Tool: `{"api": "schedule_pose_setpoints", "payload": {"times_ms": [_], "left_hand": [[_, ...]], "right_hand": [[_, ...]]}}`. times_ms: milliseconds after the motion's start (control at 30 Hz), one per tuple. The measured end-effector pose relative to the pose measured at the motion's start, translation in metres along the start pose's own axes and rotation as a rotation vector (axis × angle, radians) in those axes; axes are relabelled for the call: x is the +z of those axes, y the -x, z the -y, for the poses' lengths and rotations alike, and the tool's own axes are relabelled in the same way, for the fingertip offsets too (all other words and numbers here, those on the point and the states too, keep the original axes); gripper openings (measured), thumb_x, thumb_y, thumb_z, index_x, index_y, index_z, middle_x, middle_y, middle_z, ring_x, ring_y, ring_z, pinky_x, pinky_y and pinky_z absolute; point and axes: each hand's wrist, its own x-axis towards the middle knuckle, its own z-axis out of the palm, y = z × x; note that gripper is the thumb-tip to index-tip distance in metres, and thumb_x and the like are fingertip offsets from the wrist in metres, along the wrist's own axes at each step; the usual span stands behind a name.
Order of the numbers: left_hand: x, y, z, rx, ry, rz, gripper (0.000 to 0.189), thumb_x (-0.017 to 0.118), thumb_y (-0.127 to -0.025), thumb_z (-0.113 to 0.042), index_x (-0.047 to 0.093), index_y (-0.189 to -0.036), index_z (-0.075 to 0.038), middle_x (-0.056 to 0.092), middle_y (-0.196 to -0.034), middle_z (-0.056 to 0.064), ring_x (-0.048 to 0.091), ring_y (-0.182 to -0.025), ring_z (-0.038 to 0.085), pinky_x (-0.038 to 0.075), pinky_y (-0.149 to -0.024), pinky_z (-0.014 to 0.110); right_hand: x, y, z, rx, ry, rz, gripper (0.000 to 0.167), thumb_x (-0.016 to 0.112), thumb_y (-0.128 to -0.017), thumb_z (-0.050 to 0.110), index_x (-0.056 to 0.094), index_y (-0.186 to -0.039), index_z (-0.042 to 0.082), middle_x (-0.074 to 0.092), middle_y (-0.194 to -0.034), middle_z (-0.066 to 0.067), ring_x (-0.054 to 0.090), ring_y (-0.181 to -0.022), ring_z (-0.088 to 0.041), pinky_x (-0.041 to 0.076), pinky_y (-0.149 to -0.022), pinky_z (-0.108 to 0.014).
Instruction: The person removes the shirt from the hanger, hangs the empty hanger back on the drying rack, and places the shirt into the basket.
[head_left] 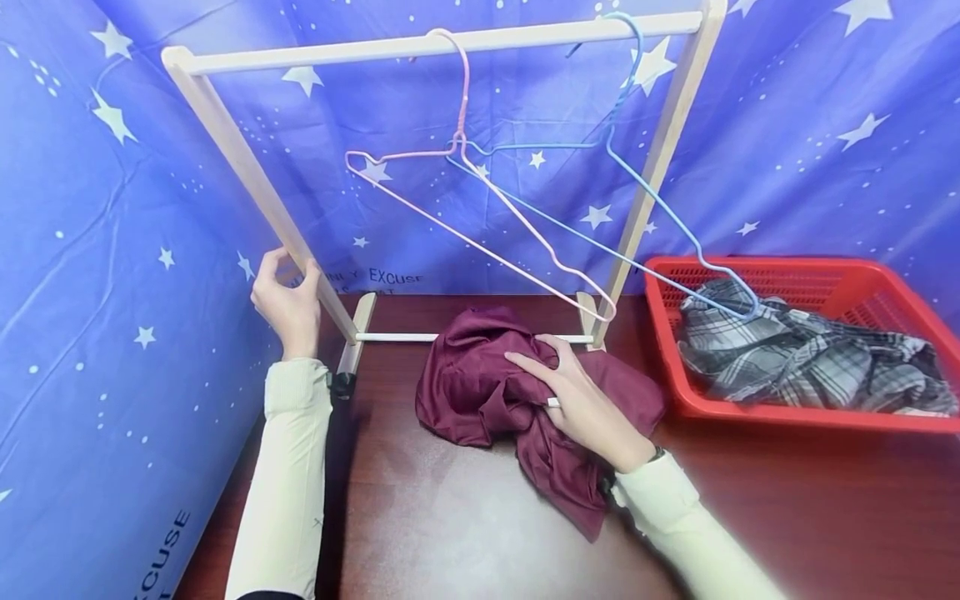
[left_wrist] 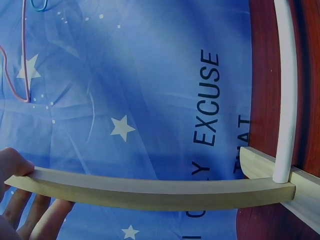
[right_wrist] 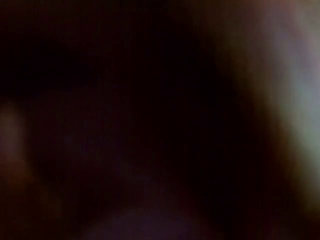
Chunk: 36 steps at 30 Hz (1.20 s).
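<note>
In the head view, a bunched maroon cloth garment [head_left: 480, 383] lies on the table in front of a wooden hanging rack [head_left: 247, 171]. My right hand [head_left: 588, 408] grips its folds, some fingertips hidden in the fabric. My left hand [head_left: 288, 300] holds the rack's left post; in the left wrist view the thumb is on one side of the post [left_wrist: 150, 192] and the fingers [left_wrist: 52, 220] are on the other. A pink hanger [head_left: 480, 246] and a blue hanger [head_left: 667, 208] hang from the top bar. The right wrist view is dark and blurred.
A red plastic basket [head_left: 795, 410] with a grey plaid garment [head_left: 810, 354] stands at the right, the blue hanger's end overlapping it in the head view. Blue star-patterned cloth [head_left: 135, 250] hangs behind and at the left. The table [head_left: 435, 525] is reddish brown.
</note>
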Motion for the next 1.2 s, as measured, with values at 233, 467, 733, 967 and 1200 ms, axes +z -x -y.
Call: {"api": "schedule_pose_setpoints", "payload": {"times_ms": [233,467,733,967,1200], "left_hand": [[0.001,0.002,-0.001,0.007,0.008,0.006,0.023,0.074,-0.082,-0.015,0.074,-0.104,-0.011,0.076,-0.101,0.004,0.057,-0.069,-0.01,0.048,-0.091,0.03],[0.001,0.001,-0.002,0.004,0.0,0.001,0.024,0.073,-0.082,-0.014,0.073,-0.105,-0.009,0.076,-0.1,0.008,0.07,-0.078,0.018,0.048,-0.092,0.034],[0.002,0.001,-0.002,0.012,0.005,0.003,0.024,0.073,-0.082,-0.014,0.073,-0.105,-0.007,0.075,-0.099,0.012,0.069,-0.082,0.032,0.047,-0.094,0.039],[0.001,0.0,-0.001,-0.011,-0.006,-0.009,0.022,0.073,-0.082,-0.015,0.074,-0.104,-0.01,0.076,-0.097,0.01,0.062,-0.071,0.011,0.047,-0.092,0.036],[0.001,0.001,0.001,-0.013,-0.006,-0.009,0.021,0.072,-0.082,-0.016,0.074,-0.103,-0.012,0.076,-0.097,0.008,0.059,-0.069,0.004,0.047,-0.09,0.035]], "right_hand": [[0.005,0.012,-0.009,0.068,0.092,0.003,0.069,0.074,-0.075,0.002,0.058,-0.138,0.024,0.034,-0.149,-0.02,0.046,-0.124,-0.04,0.056,-0.079,-0.049],[0.003,0.027,-0.015,0.206,0.101,0.128,0.089,0.08,-0.066,0.066,0.055,-0.141,0.026,0.03,-0.155,-0.02,0.03,-0.14,-0.049,0.029,-0.096,-0.08],[-0.003,0.035,-0.019,0.291,0.052,0.34,0.125,0.079,-0.047,0.08,0.037,-0.153,0.029,0.013,-0.161,-0.026,0.015,-0.142,-0.061,0.024,-0.083,-0.089],[0.004,0.033,-0.017,0.237,0.179,0.36,0.117,0.085,-0.049,0.072,0.043,-0.15,0.028,0.031,-0.153,-0.027,0.038,-0.134,-0.055,0.041,-0.081,-0.079],[0.003,0.031,-0.012,0.197,0.264,0.35,0.107,0.089,-0.052,0.062,0.051,-0.144,0.022,0.047,-0.137,-0.03,0.053,-0.116,-0.051,0.051,-0.081,-0.066]]}}
